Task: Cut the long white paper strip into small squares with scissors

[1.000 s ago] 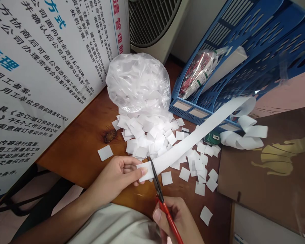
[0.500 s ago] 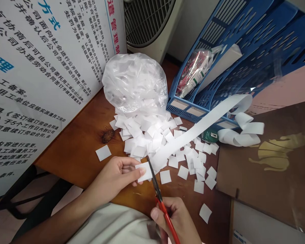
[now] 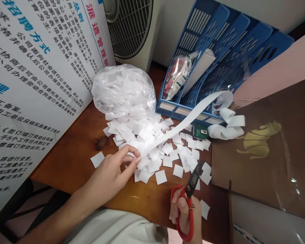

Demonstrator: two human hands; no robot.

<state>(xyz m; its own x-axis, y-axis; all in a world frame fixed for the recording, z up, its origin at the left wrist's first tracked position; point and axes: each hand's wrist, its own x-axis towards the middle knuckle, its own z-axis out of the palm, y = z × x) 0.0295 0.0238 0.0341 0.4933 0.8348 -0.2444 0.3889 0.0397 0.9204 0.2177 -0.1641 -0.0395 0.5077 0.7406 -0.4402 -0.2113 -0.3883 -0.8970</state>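
Note:
My left hand (image 3: 122, 166) is closed in a pinch, thumb and forefinger meeting at the near end of a long white strip (image 3: 183, 125). The strip slants up to the right and ends in loose curls. Red-handled scissors (image 3: 191, 183) are in my right hand (image 3: 181, 210), its fingers through the loops. Their dark blades lie together and point up and away, apart from the strip. Between and beyond my hands many cut white squares (image 3: 161, 177) lie heaped and scattered on the wooden table (image 3: 122, 200).
Behind the heap sits a clear plastic bag (image 3: 124, 89) full of white pieces. A blue file rack (image 3: 165, 108) holds a packet (image 3: 178, 76). A green tape measure (image 3: 200, 131) lies before it. A printed board (image 3: 40, 84) stands left, a brown box (image 3: 244, 169) right.
My right hand has drawn the scissors right and away from the strip, and their blades now point up. My left hand has let go of the cut square and pinches the strip's end.

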